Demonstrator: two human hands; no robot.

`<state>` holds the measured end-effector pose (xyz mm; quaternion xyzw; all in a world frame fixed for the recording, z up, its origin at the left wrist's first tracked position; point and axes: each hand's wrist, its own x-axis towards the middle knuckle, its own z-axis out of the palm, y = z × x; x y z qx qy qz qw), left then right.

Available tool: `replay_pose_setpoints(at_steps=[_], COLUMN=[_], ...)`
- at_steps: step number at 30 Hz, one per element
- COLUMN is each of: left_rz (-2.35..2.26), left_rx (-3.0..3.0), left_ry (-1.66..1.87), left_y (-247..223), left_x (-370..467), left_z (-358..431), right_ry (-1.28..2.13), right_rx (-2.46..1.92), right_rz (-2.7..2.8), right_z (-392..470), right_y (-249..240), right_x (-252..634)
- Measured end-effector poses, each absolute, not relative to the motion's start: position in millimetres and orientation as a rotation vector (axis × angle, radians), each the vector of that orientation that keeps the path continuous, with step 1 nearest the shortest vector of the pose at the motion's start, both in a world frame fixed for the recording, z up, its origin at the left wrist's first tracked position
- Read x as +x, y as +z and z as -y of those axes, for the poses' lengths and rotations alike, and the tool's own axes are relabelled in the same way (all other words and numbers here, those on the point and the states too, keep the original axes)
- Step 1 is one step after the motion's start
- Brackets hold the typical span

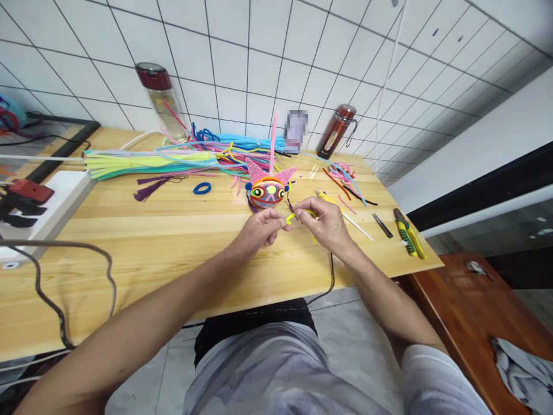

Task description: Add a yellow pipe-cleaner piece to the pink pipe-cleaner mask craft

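Note:
Between my two hands is a yellow pipe cleaner (291,218), bent at its left end. My left hand (262,229) pinches that end with thumb and forefinger. Closed on the same pipe cleaner, my right hand (320,223) covers part of its length. Just beyond my fingers stands a colourful pipe-cleaner animal head (266,193) with pink pointed ears, round yellow-and-black eyes and blue balls at its sides. A pink stem (273,144) rises upright between the ears. Dark purple tassels hang at its sides, partly hidden by my hands.
Bundles of pipe cleaners (151,163) lie along the back, near a glass bottle (166,104) and a red-brown flask (337,131). On the right are yellow-green pliers (408,233) and a small dark cutter (382,225). A purple tassel (149,189), blue ring (201,188) and power strip (64,199) sit left.

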<state>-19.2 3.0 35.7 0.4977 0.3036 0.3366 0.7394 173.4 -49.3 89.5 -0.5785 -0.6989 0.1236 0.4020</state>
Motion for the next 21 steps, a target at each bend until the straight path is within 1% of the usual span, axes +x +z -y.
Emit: replay_pose_setpoints(at_steps=[9,11,13,15,18,19,21], left_rz=[-0.710,-0.756,-0.800,-0.819,-0.813,-0.802,-0.772], left_rx=[1.168,1.190,1.204,1.193,1.195,1.200,1.198], left_ry=[0.659,0.663,0.684,0.708,0.741,0.756,0.790], left_y=[35,36,36,37,42,45,49], left_x=[-22,-22,-22,-22,-21,-20,-18], left_z=[-1,-1,0,1,4,6,8], right_ry=[0.416,0.432,0.362,0.171,-0.186,-0.236,-0.182], right_rx=[-1.409,-1.422,-1.498,-1.681,-2.131,-2.321,-2.638], right_rz=[1.751,1.722,1.636,1.444,1.082,0.990,0.905], right_z=[68,78,92,111,142,151,164], right_y=[75,73,72,71,65,60,46], right_x=[169,182,217,272,364,390,427])
